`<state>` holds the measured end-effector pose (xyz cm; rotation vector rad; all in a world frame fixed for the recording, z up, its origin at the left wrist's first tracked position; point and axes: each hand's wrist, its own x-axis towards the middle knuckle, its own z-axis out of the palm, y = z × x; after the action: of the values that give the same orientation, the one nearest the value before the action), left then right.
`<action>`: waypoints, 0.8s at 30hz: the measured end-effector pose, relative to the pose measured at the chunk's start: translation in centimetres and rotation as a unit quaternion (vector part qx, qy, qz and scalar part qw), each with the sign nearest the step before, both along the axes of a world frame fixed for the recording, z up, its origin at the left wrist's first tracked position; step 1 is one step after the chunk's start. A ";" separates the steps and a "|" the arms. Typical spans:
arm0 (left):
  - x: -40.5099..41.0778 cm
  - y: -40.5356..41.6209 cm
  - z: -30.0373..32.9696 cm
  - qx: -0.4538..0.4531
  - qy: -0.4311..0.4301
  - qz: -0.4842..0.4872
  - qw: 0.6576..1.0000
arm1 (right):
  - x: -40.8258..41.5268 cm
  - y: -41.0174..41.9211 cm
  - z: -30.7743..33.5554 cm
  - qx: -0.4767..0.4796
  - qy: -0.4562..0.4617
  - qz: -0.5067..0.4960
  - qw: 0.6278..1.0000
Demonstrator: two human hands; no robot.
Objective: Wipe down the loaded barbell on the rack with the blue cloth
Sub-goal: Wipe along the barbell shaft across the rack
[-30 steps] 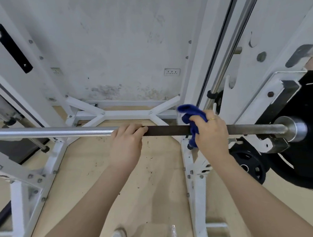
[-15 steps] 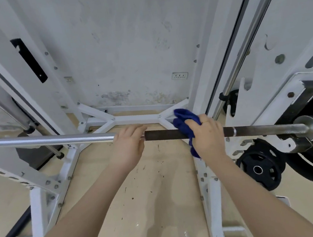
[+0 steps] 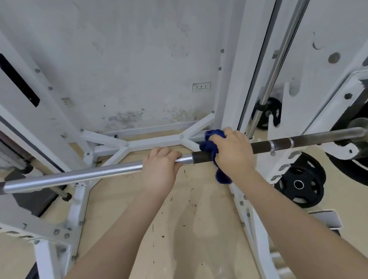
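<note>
The barbell (image 3: pixel 310 139) lies across the white rack (image 3: pixel 351 95), running crosswise under both my hands. My left hand (image 3: pixel 159 170) curls over its shiny middle. Just beside it, my right hand (image 3: pixel 234 153) grips the blue cloth (image 3: pixel 210 147) wrapped round the dark section.

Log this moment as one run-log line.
left hand: grips barbell | right hand: holds blue cloth around bar | stage: wiping
</note>
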<state>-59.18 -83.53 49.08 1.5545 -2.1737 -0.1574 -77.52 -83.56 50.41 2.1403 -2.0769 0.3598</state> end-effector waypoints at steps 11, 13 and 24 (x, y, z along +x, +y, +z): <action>0.6 -0.4 0.0 0.009 -0.006 -0.038 0.999 | 6.2 2.2 -1.6 -0.051 -0.288 0.059 0.955; 0.6 -0.5 0.1 0.015 -0.021 -0.039 0.999 | 4.6 3.0 0.2 0.036 -0.471 0.032 0.881; -0.1 0.0 0.4 0.019 0.012 -0.012 1.000 | 0.0 5.4 8.0 -0.277 -0.536 -0.031 0.797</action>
<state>-59.31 -83.56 49.45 1.5405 -2.1838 -0.2250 -77.57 -78.18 58.45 1.5664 -1.9523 2.2556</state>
